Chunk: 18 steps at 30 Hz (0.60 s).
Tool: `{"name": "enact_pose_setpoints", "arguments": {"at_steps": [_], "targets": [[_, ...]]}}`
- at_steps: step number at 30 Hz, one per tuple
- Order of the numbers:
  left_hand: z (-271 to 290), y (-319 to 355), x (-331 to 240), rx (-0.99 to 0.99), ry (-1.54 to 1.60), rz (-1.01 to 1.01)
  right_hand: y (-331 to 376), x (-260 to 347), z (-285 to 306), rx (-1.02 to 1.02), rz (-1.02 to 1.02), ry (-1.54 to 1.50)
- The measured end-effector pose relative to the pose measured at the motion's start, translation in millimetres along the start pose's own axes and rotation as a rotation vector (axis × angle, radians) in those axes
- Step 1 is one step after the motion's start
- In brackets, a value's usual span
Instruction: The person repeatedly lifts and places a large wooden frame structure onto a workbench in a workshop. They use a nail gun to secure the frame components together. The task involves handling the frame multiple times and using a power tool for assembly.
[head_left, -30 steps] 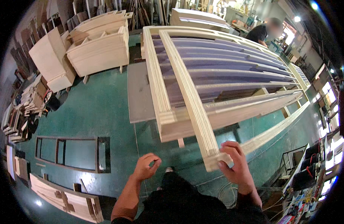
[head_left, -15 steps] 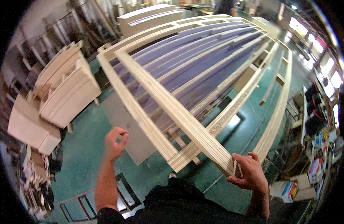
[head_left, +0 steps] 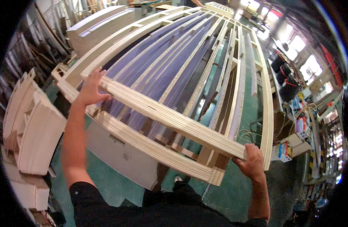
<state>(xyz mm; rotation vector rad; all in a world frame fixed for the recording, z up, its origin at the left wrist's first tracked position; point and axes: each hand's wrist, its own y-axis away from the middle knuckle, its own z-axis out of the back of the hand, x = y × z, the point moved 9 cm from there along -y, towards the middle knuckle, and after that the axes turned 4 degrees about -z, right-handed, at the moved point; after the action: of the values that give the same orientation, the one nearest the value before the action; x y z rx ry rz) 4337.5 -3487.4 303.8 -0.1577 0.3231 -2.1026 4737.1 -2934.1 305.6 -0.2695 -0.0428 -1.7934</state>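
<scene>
A long beam of layered plywood [head_left: 170, 118] lies crosswise in front of me, above the near end of a large curved wooden frame [head_left: 155, 150]. My left hand [head_left: 91, 89] grips the beam near its left end, fingers over the top and thumb on the near side. At the opposite end, my right hand [head_left: 253, 162] is wrapped round the beam's tip. Long narrow slats [head_left: 187, 75] run away from me inside the frame, with bluish-purple sheets [head_left: 143, 77] between several of them. What bears the frame from below is mostly hidden.
Curved pale wooden pieces [head_left: 41, 132] stand at left, a larger pale curved block [head_left: 100, 28] behind them. Boards lean on the far-left wall. A grey panel [head_left: 117, 151] lies below the frame. Cartons [head_left: 285, 151] and black bins [head_left: 289, 85] line the right. A person's arm [head_left: 197, 3] shows at the far end.
My left hand has come from open air beside the frame onto the beam's left end. The beam has swung to lie more crosswise, its right end still in my right hand. The view has shifted.
</scene>
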Motion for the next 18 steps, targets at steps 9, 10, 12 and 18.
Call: {"name": "enact_pose_setpoints", "arguments": {"at_steps": [9, 10, 12, 18], "targets": [[-26.6, -62.5, 14.7, 0.384, 0.137, -0.250, 1.0, -8.6, -7.3, -0.097, -0.097, 0.152], [-28.8, -61.8, 13.9, 0.430, 0.136, -0.260, 4.1, -4.2, -9.3, -0.107, -0.095, 0.178], [-26.7, -64.1, 15.1, 0.477, 0.195, -0.241, 3.5, -0.7, -9.1, -0.108, -0.095, 0.222], [-13.5, -53.9, 12.0, 0.256, 0.237, -0.480, 6.3, 5.0, -5.3, -0.160, -0.128, 0.196]]}}
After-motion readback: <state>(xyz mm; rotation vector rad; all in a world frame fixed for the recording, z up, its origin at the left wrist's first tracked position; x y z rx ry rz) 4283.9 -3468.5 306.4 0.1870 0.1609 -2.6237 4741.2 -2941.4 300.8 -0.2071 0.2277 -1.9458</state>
